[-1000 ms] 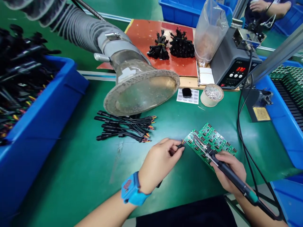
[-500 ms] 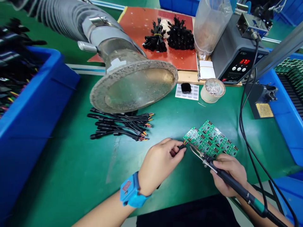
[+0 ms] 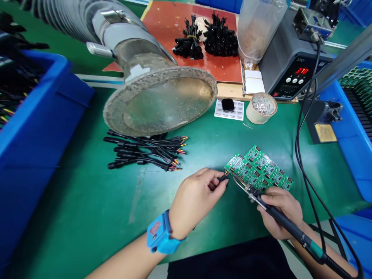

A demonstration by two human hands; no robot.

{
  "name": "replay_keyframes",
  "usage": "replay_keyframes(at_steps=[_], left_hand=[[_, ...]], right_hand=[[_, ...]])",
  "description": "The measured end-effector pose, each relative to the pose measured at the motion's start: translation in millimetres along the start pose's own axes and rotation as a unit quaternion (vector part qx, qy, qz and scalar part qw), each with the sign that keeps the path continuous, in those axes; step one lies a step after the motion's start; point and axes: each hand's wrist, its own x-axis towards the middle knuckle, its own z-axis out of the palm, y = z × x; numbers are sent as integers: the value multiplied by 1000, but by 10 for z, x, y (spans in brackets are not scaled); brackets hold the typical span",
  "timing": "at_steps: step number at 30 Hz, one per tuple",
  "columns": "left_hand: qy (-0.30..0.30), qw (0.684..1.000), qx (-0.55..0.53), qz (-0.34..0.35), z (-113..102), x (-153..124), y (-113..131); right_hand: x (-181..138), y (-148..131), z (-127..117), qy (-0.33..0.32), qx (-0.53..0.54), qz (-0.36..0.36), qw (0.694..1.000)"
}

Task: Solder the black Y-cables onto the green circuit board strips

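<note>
My left hand (image 3: 200, 197), with a blue strap on its wrist, pinches a black cable (image 3: 223, 178) close to its bare coloured wires. Those wires meet the left edge of a green circuit board panel (image 3: 261, 168) lying on the bench. In my right hand (image 3: 280, 213) is a soldering iron (image 3: 279, 217), fingers wrapped round its black handle. Its tip is at the panel's left edge, close by the wires; whether it touches them I cannot tell. Most of the held cable is hidden under my left hand.
A fume extraction hood (image 3: 162, 100) hangs over a pile of black cables (image 3: 145, 151). A solder cup (image 3: 261, 108), a soldering station (image 3: 296, 73) and an iron stand (image 3: 321, 122) are at the back right. Blue bins (image 3: 43, 128) flank the bench, and the iron's cord (image 3: 298, 155) loops at right.
The camera view has shifted slightly. Both hands keep their grips, and the iron's tip remains by the wires at the panel's edge.
</note>
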Motion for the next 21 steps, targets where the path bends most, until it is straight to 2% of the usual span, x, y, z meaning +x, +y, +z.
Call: replay_keyframes(at_steps=[21], left_hand=[[-4,1000,1,-8,15,-23,5]], right_hand=[[55,-11,3,-25,20,12,999]])
